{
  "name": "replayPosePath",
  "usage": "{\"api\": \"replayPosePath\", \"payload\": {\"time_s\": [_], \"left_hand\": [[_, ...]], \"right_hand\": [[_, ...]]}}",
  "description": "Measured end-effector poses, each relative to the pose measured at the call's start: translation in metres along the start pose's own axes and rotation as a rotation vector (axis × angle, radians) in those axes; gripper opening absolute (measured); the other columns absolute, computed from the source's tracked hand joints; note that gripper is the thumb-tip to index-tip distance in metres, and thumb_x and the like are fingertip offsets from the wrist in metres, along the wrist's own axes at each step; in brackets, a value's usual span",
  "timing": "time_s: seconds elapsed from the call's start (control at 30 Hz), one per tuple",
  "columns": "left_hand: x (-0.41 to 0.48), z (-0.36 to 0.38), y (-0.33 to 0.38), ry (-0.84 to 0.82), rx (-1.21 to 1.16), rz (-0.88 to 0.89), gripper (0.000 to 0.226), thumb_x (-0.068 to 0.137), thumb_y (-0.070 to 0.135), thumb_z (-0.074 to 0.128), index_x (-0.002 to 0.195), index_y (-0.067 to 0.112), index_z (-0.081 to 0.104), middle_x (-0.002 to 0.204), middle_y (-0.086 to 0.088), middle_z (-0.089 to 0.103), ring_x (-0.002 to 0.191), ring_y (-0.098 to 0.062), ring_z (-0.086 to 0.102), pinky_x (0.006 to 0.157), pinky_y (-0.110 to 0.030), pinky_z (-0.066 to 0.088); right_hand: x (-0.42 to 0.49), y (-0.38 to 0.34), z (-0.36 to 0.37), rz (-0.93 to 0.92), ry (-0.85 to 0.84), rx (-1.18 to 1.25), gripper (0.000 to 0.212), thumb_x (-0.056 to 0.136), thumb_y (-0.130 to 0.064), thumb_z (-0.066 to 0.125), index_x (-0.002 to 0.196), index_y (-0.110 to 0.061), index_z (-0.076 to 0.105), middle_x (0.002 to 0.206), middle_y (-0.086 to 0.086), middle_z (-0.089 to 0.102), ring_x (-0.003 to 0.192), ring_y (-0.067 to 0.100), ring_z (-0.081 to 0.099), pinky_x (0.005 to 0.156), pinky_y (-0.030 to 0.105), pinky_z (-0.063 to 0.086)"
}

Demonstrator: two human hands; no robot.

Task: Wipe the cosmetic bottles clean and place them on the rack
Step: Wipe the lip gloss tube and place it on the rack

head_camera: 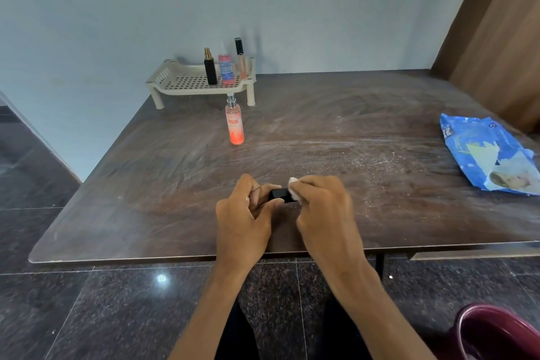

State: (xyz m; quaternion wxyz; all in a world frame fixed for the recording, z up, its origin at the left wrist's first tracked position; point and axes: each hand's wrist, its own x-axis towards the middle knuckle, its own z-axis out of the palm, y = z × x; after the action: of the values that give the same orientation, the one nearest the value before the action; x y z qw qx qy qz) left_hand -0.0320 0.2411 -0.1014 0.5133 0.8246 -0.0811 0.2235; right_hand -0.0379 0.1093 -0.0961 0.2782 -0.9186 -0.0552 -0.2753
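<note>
The table [350,131] is dusty and streaked. A wipes pack [491,155] lies flat at its right edge. The rack [175,79] stands at the far left corner against the wall.

The left hand [242,213] and right hand [324,207] meet over the near edge, well apart from the rack. The left hand's fingers are curled round the left end of the black bottle [280,193], with the thumb on its near side. The right hand's fingers are bunched and pinch the wipe [293,184] against the bottle's right end.

A spray bottle [234,123] stands upright on the table just in front of the rack, probably not yet wiped. The rack bottles [226,67], 3 of them, stand upright at its right end.

The black bottle lies level between the 2 hands, its long axis running left to right, and only a short middle part shows. The wiping seems to be under way. The rack lies ahead and to the left, so the left hand is the nearer one. That hand already grips the bottle and looks better placed to carry it, though the bottle needs turning upright 1st.
</note>
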Motion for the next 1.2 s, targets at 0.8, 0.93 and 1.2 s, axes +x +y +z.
{"api": "replayPosePath", "payload": {"time_s": [0.8, 0.93, 1.2], "left_hand": [[0.007, 0.012, 0.014, 0.194, -0.459, -0.505, 0.040, 0.074, 0.022, 0.088, 0.092, 0.018, 0.053, 0.089, 0.001, 0.078, 0.086, -0.004, 0.075, 0.079, -0.021, 0.052], [0.007, 0.010, 0.014, 0.172, -0.380, -0.565, 0.041, 0.072, 0.030, 0.090, 0.095, 0.024, 0.056, 0.081, 0.005, 0.078, 0.081, -0.007, 0.073, 0.084, -0.033, 0.056], [0.004, -0.007, 0.005, -0.107, -0.259, -0.203, 0.034, 0.077, 0.001, 0.082, 0.101, 0.020, 0.069, 0.098, 0.006, 0.079, 0.094, -0.008, 0.076, 0.085, -0.022, 0.058]], "right_hand": [[-0.004, 0.019, -0.015, 0.025, 0.065, 0.116, 0.016, 0.092, -0.003, 0.061, 0.083, -0.008, 0.072, 0.073, -0.001, 0.065, 0.066, 0.017, 0.057, 0.058, 0.041, 0.048], [-0.014, 0.015, -0.016, 0.041, 0.109, 0.111, 0.012, 0.091, -0.006, 0.063, 0.094, -0.009, 0.074, 0.085, -0.002, 0.069, 0.077, 0.016, 0.058, 0.068, 0.023, 0.047], [-0.010, 0.023, -0.023, 0.148, 0.086, 0.173, 0.016, 0.089, -0.001, 0.063, 0.093, -0.010, 0.075, 0.089, -0.002, 0.072, 0.081, 0.009, 0.063, 0.074, 0.007, 0.043]]}}
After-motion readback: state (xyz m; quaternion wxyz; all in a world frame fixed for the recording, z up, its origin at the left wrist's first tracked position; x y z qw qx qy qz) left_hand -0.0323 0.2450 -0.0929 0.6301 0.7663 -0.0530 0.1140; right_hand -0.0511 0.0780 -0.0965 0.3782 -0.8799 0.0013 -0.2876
